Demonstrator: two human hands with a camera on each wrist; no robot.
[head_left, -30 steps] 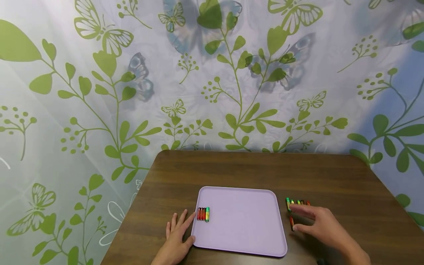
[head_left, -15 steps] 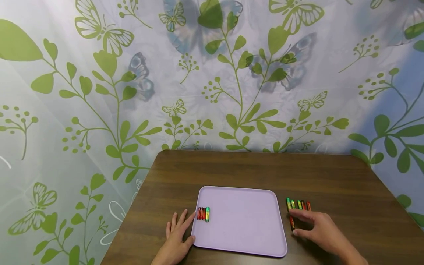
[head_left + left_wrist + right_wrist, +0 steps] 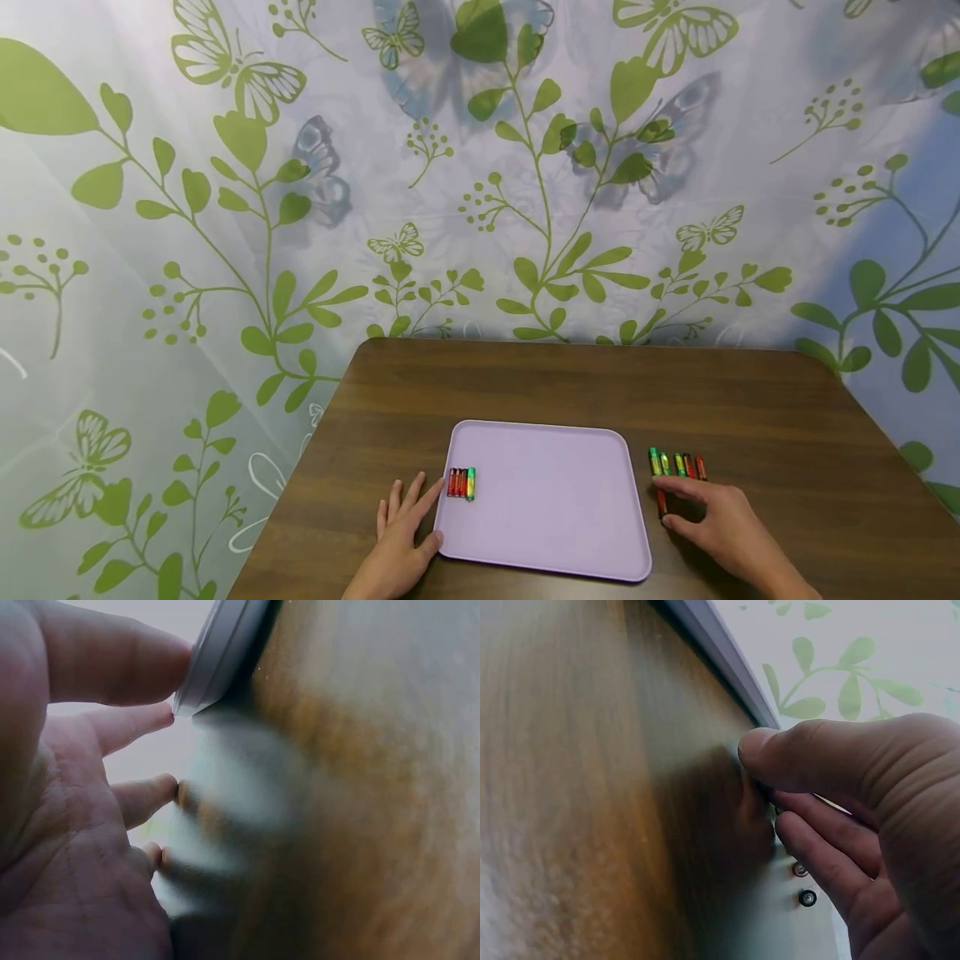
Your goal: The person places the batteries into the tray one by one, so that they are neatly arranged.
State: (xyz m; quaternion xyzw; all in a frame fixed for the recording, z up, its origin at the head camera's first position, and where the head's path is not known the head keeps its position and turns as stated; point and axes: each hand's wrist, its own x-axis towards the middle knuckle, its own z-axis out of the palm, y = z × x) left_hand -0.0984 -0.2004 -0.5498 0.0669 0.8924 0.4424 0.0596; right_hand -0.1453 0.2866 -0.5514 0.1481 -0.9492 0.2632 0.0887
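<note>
A lilac tray [image 3: 547,500] lies on the table. In it, along the left side, several small batteries [image 3: 461,483] stand side by side, red ones and a green one. My left hand [image 3: 397,546] rests at the tray's left rim, fingers spread, thumb and index finger touching the edge; the left wrist view shows the thumb against the tray rim [image 3: 217,660]. Right of the tray, my right hand [image 3: 712,521] pinches a red and black battery [image 3: 662,503] by its ends, between thumb and index finger. In the right wrist view the fingers mostly hide that battery.
Just behind my right hand, several more batteries [image 3: 679,464], green and red, lie in a loose row on the brown wooden table [image 3: 585,383]. A curtain [image 3: 480,208] printed with leaves and butterflies hangs behind the table's far edge.
My right hand has drawn slightly nearer and closed its thumb and index finger onto the red and black battery, uncovering the row behind. My left hand and the tray stay put.
</note>
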